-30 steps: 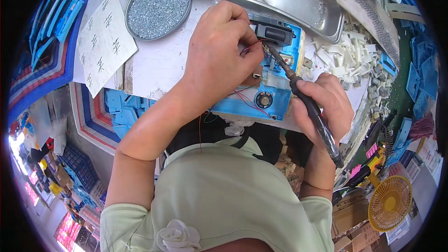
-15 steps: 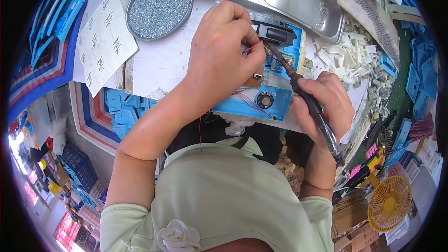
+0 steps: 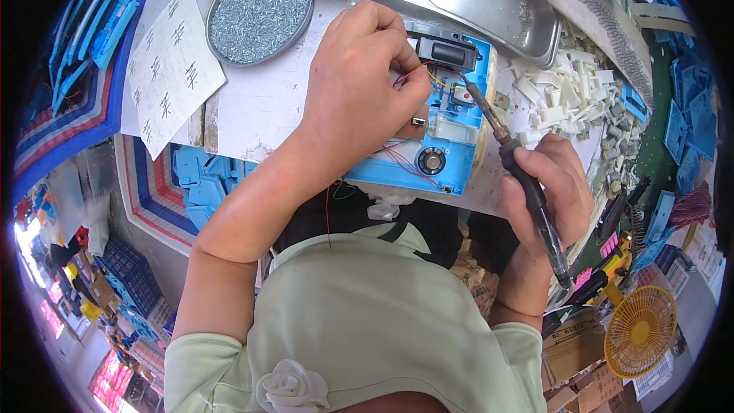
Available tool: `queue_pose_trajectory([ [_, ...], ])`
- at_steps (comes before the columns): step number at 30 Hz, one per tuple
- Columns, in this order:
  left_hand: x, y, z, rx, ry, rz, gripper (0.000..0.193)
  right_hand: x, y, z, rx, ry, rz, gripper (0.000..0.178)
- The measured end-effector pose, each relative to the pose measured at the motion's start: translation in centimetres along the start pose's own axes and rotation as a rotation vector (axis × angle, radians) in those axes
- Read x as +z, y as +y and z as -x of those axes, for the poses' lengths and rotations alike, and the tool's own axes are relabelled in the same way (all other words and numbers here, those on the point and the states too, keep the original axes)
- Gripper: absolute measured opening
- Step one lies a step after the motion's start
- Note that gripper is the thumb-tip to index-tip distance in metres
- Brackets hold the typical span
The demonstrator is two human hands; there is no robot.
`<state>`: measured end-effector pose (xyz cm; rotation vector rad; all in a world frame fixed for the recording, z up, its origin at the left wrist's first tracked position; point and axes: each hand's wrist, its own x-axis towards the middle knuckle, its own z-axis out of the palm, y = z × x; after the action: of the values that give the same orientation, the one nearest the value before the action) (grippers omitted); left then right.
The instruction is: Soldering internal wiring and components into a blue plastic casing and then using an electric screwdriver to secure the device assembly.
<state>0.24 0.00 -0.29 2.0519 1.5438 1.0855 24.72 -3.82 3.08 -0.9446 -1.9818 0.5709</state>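
Note:
My right hand grips the dark handle of a soldering iron. The iron slants up and left, its tip over the right part of a blue plastic casing. Above that casing my left hand is closed, thumb and fingers pinched at a thin red wire; the back of the hand hides part of the casing. Fitted in the casing are a black rectangular part, a small round speaker and a clear plastic piece. A yellow wire runs near the black part.
Beyond my left hand stands a round dish of small metal screws. A steel compartment tray lies at the back. White plastic pieces are heaped to the right. A paper sheet and blue parts are at left.
My right hand has drawn the soldering iron back to the right, and its tip has come away from the wires by the black part. The left hand stays nearly in place.

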Motion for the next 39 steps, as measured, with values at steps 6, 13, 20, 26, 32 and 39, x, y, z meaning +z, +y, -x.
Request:
queue_pose_trajectory([
  [6,-0.1,0.1,0.0,-0.026,-0.015,0.006,0.01,-0.3,0.0,0.1,-0.001,0.002,-0.01,0.034],
  [13,-0.1,0.0,-0.1,-0.01,-0.003,0.017,0.01,-0.5,0.1,0.0,-0.012,0.005,0.005,0.035],
  [20,-0.4,0.1,-0.1,-0.01,-0.036,0.008,0.011,-0.5,0.1,0.1,-0.006,0.016,0.003,0.035],
  [26,-0.4,-0.4,-0.1,0.064,-0.018,-0.013,0.013,-0.4,0.3,0.3,-0.017,0.045,0.0,0.034],
  [32,-0.8,2.8,0.7,0.276,-0.264,0.032,0.025,-1.7,0.7,0.9,-0.011,0.118,0.045,0.034],
  [39,0.3,1.9,0.0,0.425,-0.346,-0.089,0.016,-2.6,0.5,2.2,0.026,0.113,0.055,0.034],
])
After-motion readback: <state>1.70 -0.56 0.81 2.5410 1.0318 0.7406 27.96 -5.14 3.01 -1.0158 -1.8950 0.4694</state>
